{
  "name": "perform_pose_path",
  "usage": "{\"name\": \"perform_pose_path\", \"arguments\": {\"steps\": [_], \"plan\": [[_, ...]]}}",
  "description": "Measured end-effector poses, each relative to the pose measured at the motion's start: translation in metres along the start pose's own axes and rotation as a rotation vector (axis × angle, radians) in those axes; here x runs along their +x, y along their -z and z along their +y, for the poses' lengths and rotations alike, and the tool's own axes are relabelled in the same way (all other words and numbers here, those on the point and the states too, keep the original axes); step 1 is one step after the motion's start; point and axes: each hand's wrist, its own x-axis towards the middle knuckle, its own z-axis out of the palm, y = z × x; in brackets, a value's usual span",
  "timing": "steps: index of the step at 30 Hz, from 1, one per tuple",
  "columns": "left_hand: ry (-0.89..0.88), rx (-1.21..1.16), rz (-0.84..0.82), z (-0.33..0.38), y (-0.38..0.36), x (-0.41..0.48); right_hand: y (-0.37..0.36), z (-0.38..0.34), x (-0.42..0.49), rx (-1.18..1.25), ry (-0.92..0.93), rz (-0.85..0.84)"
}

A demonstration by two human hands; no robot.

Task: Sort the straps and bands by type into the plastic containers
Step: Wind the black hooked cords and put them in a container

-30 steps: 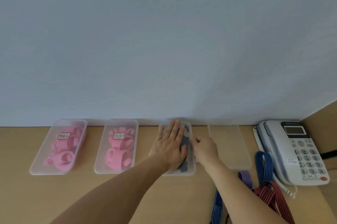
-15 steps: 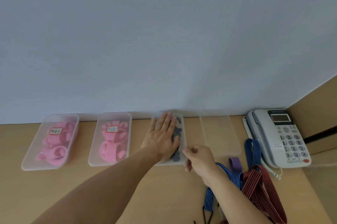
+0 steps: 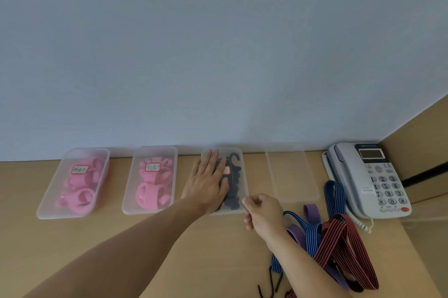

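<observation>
- Two lidded, labelled plastic containers stand along the back edge of the bench [image 3: 121,249]. The left one [image 3: 60,171] and the one beside it [image 3: 132,188] each hold pink bands [image 3: 150,191], so those look sorted.
- A third container [image 3: 244,176], at the middle of the back edge, holds dark hooked straps [image 3: 232,176].
- The left hand [image 3: 206,186] lies flat and spread on its lid, as if pressing it closed.
- The right hand [image 3: 264,212] sits just at that container's front right corner with its fingers curled. I cannot tell whether it pinches the lid's edge or holds nothing.
- A fourth clear tray [image 3: 292,176], just to the right, shows nothing inside. I cannot tell if it is a box or only a lid.
- A tangle lies loose toward the bench's front right: red striped straps [image 3: 344,244], blue striped straps [image 3: 312,234] and a purple band [image 3: 311,210].
- I would put the job a little past halfway.
- A grey telephone [image 3: 371,178] sits in the back right corner.
- The bench is pale wood. A plain blue-grey wall [image 3: 218,55] rises behind it, and a wooden side panel [image 3: 424,147] closes the right end.
</observation>
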Motion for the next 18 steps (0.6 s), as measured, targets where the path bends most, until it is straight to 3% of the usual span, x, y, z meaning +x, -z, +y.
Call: {"name": "perform_pose_path", "arguments": {"steps": [9, 13, 18], "plan": [[0.03, 0.058, -0.073, 0.001, 0.0, -0.002, -0.01, 0.007, -0.004, -0.016, -0.016, -0.033], [0.058, 0.095, -0.065, 0.002, 0.0, -0.002, -0.001, 0.001, 0.004, -0.277, 0.061, -0.071], [0.044, 0.092, -0.089, -0.001, 0.0, 0.0, 0.001, -0.028, 0.035, -0.369, 0.195, 0.01]]}}
